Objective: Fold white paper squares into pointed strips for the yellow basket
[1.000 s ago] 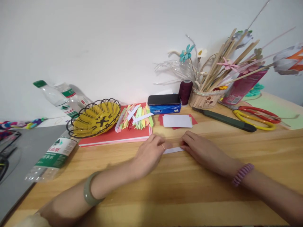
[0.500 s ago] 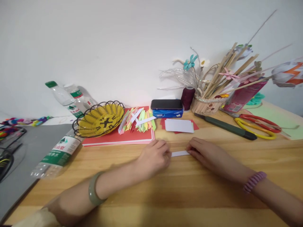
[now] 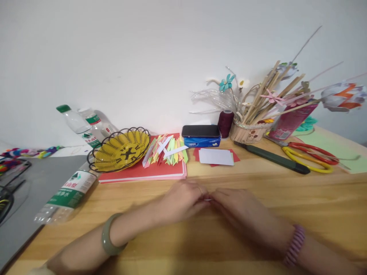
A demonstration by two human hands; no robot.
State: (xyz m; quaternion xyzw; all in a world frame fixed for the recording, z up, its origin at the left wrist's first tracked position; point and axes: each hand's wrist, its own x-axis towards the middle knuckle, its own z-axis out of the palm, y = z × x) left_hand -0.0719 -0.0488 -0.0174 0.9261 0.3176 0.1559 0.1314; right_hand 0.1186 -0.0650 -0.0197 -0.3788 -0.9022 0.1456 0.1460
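My left hand (image 3: 182, 200) and my right hand (image 3: 236, 208) meet at the middle of the wooden table (image 3: 286, 198), fingertips touching. Between them only a sliver of a white paper strip (image 3: 207, 199) shows; both hands cover the remainder, pressing it on the table. Both hands are blurred. A green bangle sits on my left wrist and a pink band on my right wrist.
Behind the hands lie a red paper stack (image 3: 149, 172) with folded coloured strips (image 3: 168, 149), a yellow wire basket (image 3: 122, 149), white cards on red paper (image 3: 216, 156), a phone on a blue pack (image 3: 200, 131), a utility knife (image 3: 272, 156), scissors (image 3: 309, 156), a stick-filled holder (image 3: 248, 131) and bottles (image 3: 67, 189).
My hands have come together over the white strip, covering nearly all of it, and sit lower in view, closer to me. The view has tilted.
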